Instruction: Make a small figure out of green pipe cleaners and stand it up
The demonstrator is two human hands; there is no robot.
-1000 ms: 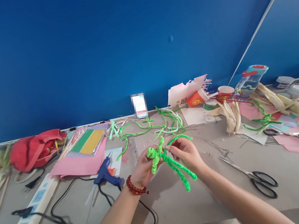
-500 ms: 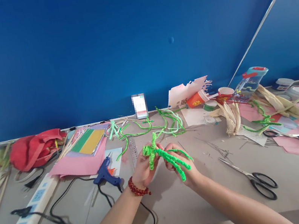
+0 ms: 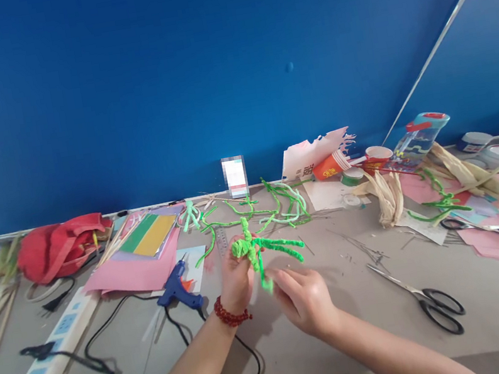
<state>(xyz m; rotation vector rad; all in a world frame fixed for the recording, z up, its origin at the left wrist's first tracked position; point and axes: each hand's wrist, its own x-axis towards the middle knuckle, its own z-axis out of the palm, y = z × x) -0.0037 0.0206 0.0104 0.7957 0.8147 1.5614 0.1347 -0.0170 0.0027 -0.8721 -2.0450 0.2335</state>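
A fuzzy green pipe-cleaner figure (image 3: 253,251) sits in the middle of the picture, just above the edge of the table. It has a little knotted body, and its long legs stick out to the right and down. The left hand (image 3: 235,279) holds it up. The fingers of the left hand curl up and pinch the knotted body. A red bead bracelet (image 3: 228,313) goes around the left wrist.

The right hand (image 3: 304,302) is just below and to the right of the figure. Its fingers are close together and a bit curved, and they do not pinch anything. The fingertips (image 3: 278,276) are just beside the low green leg (image 3: 267,283), which looks blurry, so I cannot tell if they touch it.

A blue glue gun (image 3: 178,293) lies left of the hands, and a metal ruler (image 3: 221,241) lies just above the left hand. Black-handled scissors (image 3: 437,309) are on the right. More green pipe cleaners (image 3: 254,212) lie in a messy pile at the back. Pink paper (image 3: 133,276) is on the left, and a red bag (image 3: 61,249) is at the far left. Dry corn husks (image 3: 388,199) lie at the back on the right, under a blue wall (image 3: 228,56).
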